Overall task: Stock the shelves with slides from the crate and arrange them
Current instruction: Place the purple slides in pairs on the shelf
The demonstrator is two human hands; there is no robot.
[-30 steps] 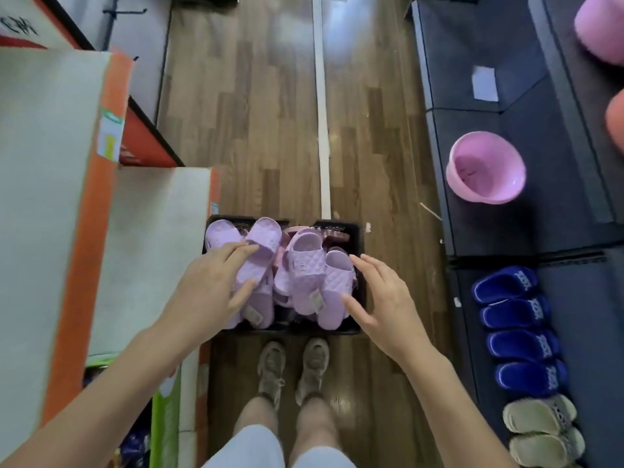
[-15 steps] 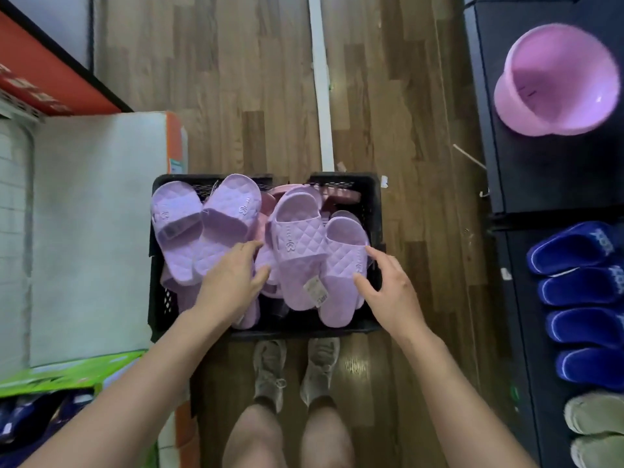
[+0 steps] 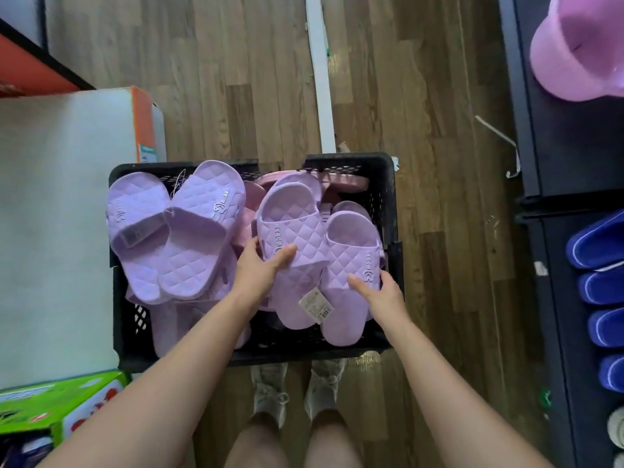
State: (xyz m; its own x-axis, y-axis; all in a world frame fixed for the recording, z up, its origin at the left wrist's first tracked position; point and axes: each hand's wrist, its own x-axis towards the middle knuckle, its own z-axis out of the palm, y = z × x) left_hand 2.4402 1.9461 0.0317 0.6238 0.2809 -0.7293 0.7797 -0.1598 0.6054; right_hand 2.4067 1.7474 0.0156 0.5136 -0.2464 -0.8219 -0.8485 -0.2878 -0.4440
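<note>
A black plastic crate [image 3: 388, 194] stands on the wooden floor in front of my feet, full of lilac quilted slides. One pair [image 3: 169, 231] lies at its left. Another pair lies on top at its right, with a paper tag hanging from it. My left hand [image 3: 260, 268] grips the left slide of that pair [image 3: 293, 224], thumb on the strap and fingers at its left edge. My right hand [image 3: 381, 292] grips the right slide [image 3: 351, 244], thumb on top and fingers round its outer edge. Pink slides show underneath at the back.
At the right, a dark shelf unit [image 3: 557, 146] holds a row of blue slides [image 3: 601, 244] and a pink basin [image 3: 580, 45]. A large white box [image 3: 60, 214] is against the crate's left side, with a green box [image 3: 50, 407] nearer me.
My head has leaned down closer to the crate. My left hand moved right from the left pile onto the right pair. My right hand closed on the right slide.
</note>
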